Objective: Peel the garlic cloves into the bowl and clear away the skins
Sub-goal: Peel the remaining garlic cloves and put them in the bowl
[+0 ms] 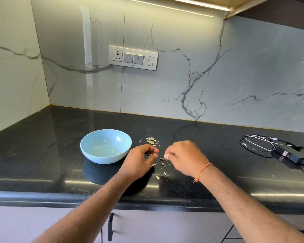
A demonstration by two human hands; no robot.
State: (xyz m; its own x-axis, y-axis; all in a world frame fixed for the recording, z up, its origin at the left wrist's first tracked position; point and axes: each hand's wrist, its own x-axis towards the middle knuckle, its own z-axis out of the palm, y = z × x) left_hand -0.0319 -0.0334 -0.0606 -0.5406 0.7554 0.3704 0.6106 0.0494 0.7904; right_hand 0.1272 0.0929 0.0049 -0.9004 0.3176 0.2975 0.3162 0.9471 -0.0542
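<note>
counter [42, 155]: black stone, skins [152, 140] scattered
bowl [105, 146]: blue, few small bits inside
left hand [139, 162]: fingers curled, contents unclear
right hand [184, 158]: pinches clove [165, 157], axis unclear

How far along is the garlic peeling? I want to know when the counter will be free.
Partly done. The blue bowl holds only a couple of small pale bits. The right hand pinches something pale, likely a clove; the left hand is curled beside it, its hold unclear. Still left: the skins behind the hands and the scraps near the counter edge are not cleared.
</note>
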